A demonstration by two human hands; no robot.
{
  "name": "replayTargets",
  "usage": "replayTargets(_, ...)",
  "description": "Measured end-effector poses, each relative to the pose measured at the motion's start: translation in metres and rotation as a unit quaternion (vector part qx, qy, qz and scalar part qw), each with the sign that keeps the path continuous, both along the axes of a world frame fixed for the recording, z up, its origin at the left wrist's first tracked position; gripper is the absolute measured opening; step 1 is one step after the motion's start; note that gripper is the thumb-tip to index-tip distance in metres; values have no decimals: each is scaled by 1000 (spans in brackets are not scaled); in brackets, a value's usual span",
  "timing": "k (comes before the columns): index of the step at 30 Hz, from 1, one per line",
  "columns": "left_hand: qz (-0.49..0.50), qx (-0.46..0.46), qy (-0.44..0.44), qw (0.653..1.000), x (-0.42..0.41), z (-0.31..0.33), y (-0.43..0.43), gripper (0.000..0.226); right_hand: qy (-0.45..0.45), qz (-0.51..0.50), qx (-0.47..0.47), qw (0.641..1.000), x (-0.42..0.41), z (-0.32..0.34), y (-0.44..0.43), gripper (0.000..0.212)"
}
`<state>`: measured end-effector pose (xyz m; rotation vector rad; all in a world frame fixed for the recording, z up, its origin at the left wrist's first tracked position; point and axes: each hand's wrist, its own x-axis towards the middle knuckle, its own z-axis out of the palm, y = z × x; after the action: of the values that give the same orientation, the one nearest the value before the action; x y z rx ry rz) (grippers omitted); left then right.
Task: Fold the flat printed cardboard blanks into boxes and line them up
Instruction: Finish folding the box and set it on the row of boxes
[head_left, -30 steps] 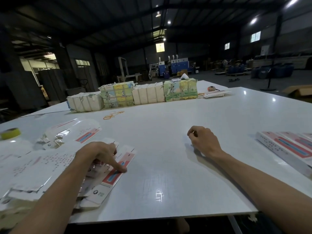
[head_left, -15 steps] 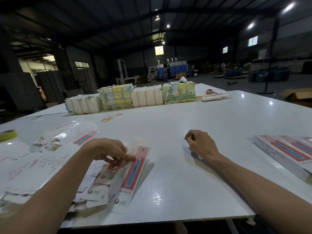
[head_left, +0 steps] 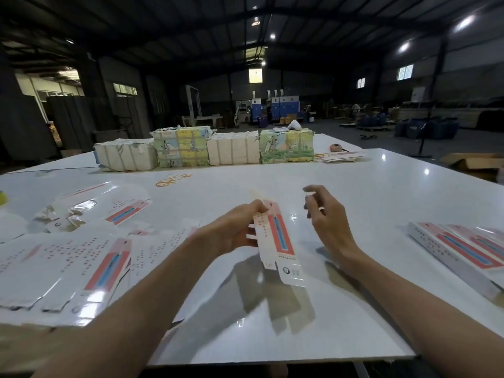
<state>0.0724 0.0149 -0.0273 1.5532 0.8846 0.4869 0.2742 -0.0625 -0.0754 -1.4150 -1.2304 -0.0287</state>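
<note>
My left hand (head_left: 234, 230) grips one flat cardboard blank (head_left: 278, 241), white with a red panel and a blue stripe, and holds it above the white table (head_left: 354, 192) at the centre. My right hand (head_left: 324, 216) hovers just right of the blank with its fingers loosely spread, holding nothing and not touching it. A loose pile of more flat blanks (head_left: 81, 257) covers the table's left side. Folded boxes (head_left: 463, 249) of the same print lie side by side at the right edge.
Wrapped bundles of printed stock (head_left: 207, 151) stand in a row along the far side. Yellow rubber bands (head_left: 171, 180) lie in front of them. A few flat sheets (head_left: 341, 156) and a tape roll (head_left: 335, 147) sit at the far right. The table's front edge (head_left: 272, 361) is close.
My left hand has lifted one blank off the pile and carried it right to the centre. My right hand has risen off the table and uncurled from a fist.
</note>
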Motion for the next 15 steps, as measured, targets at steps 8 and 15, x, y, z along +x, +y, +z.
replayTargets(8, -64, -41, -113, 991, 22, -54, -11, 34, -74, 130, -81, 985, -11, -4, -2, 33)
replayTargets(15, -76, -59, -161, 982, 20, -58, -6, 62, -82, 112, -97, 986, -14, -5, 3, 25)
